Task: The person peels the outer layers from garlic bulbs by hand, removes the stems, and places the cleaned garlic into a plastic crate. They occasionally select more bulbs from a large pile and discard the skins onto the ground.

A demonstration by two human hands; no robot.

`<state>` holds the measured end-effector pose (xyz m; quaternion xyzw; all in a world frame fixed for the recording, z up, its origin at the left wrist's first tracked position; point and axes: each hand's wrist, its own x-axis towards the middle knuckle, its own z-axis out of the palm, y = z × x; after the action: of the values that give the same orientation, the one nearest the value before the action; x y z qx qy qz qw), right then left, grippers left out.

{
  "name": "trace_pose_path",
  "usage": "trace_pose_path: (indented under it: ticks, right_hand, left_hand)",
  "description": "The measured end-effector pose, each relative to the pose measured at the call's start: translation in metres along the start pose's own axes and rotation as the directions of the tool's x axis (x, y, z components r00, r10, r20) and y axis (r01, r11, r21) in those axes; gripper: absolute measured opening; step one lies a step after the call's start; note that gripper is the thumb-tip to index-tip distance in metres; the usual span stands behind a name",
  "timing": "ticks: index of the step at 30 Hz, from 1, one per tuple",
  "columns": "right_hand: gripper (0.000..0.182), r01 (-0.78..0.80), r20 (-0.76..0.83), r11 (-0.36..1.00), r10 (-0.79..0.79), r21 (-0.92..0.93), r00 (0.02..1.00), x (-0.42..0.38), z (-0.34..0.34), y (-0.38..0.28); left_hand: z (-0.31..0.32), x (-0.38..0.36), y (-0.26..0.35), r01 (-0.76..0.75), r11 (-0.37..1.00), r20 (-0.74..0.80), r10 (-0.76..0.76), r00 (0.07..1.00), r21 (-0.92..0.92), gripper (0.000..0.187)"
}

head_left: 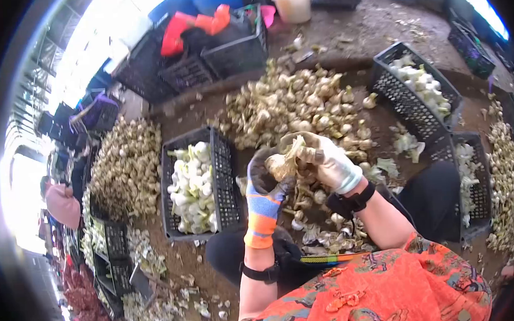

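Left side of the frame: I've got a heap of unpeeled garlic (125,166), then a black crate (226,176) of pale, clean bulbs left of centre. Mid-frame, the left hand (263,171), gloved with a blue-orange cuff, is curled around one brownish garlic bulb (279,167), cupping it from the left and below. The bulb sits just right of that palm, near the frame's centre, above the ground. I'd call it light, firm in the core, wrapped in dry, flaky skin that could slide under a glove. Hard squeezing might bruise or split cloves, so I'd hold it round the widest part and keep pressure modest. The papery neck (297,146) looks soft and tearable: fine for a pinch, poor for carrying weight. The right hand (328,160), in a pale glove, has bent fingers at that neck, seemingly pinching; exact fingertip contact I can't tell. Behind, upper centre, a loose garlic pile (289,104); upper right, a tilted crate (400,99) of whiter bulbs.
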<state>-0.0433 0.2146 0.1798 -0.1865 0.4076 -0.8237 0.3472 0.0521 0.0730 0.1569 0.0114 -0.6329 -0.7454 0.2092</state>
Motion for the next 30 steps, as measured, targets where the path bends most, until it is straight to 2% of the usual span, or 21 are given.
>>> trace_pose_path:
  ticks: [1,2,3,5,8,15,16,18,20,21,23,24,25,26,27,30]
  right_hand:
    - [0.037,0.049,-0.019,0.998,-0.049,0.026,0.999,-0.015,0.005,-0.006]
    - [0.035,0.029,-0.034,0.999,-0.030,-0.025,0.999,-0.030,0.007,-0.011]
    - [0.033,0.143,-0.048,0.985,-0.148,-0.101,0.988,-0.040,0.014,-0.014]
    - [0.029,0.164,-0.111,0.984,-0.171,-0.073,0.979,-0.060,0.010,-0.012]
    - [0.025,0.185,-0.151,0.982,-0.180,0.023,0.972,-0.098,0.017,-0.033]
    - [0.032,0.142,-0.073,0.982,-0.134,0.122,0.988,-0.130,0.003,-0.045]
    - [0.032,0.139,-0.059,0.980,-0.132,0.139,0.990,-0.128,0.003,-0.044]
    - [0.031,0.139,-0.008,0.982,-0.139,0.124,0.990,-0.121,-0.003,-0.036]
    - [0.031,0.063,0.029,0.990,-0.067,0.124,0.997,-0.112,-0.011,-0.026]
    - [0.030,0.023,0.047,0.992,-0.029,0.124,0.998,-0.108,-0.008,-0.024]
    - [0.031,0.038,0.064,0.995,-0.044,0.092,0.997,-0.102,0.001,-0.021]
    - [0.031,0.046,0.055,0.994,-0.051,0.097,0.997,-0.097,0.009,-0.019]
    - [0.032,0.054,0.043,0.993,-0.059,0.103,0.997,-0.094,0.015,-0.014]
    - [0.033,0.061,0.018,0.998,-0.061,0.003,0.998,-0.087,0.014,-0.004]
    - [0.032,0.052,-0.024,0.999,-0.053,-0.012,0.998,-0.081,0.018,0.003]
    - [0.032,-0.026,0.011,0.999,0.025,0.032,1.000,-0.078,0.021,0.007]
  left_hand:
    - [0.015,-0.007,0.010,-0.083,0.997,-0.005,0.083,0.997,-0.009,0.070]
    - [0.031,-0.016,0.022,-0.025,1.000,-0.017,0.025,1.000,0.007,0.077]
    - [0.041,-0.024,0.024,-0.007,0.999,-0.002,0.007,1.000,-0.051,0.075]
    - [0.057,-0.033,0.007,-0.193,0.980,0.004,0.193,0.981,0.039,0.070]
    - [0.079,-0.046,0.016,-0.328,0.910,0.081,0.318,0.945,0.252,0.071]
    - [0.099,-0.060,0.026,-0.205,0.979,0.075,0.205,0.976,-0.006,0.073]
    - [0.097,-0.060,0.027,-0.235,0.972,0.092,0.233,0.968,0.016,0.073]
    - [0.090,-0.062,0.027,-0.167,0.982,0.058,0.172,0.983,-0.086,0.072]
    - [0.081,-0.063,0.026,-0.127,0.971,0.019,0.134,0.991,-0.201,0.072]
    - [0.078,-0.065,0.025,-0.122,0.971,-0.002,0.125,0.992,-0.203,0.072]
    - [0.073,-0.068,0.026,-0.112,0.971,-0.045,0.105,0.993,-0.210,0.073]
    - [0.064,-0.063,0.019,-0.150,0.988,-0.070,0.148,0.987,-0.036,0.074]
    - [0.058,-0.065,0.015,-0.161,0.986,-0.078,0.165,0.983,0.045,0.073]
    - [0.053,-0.069,0.011,-0.170,0.978,-0.081,0.181,0.980,0.125,0.071]
    - [0.051,-0.070,0.012,-0.177,0.963,-0.080,0.197,0.977,0.204,0.070]
    - [0.034,-0.071,0.007,-0.172,0.981,-0.073,0.179,0.981,0.090,0.071]
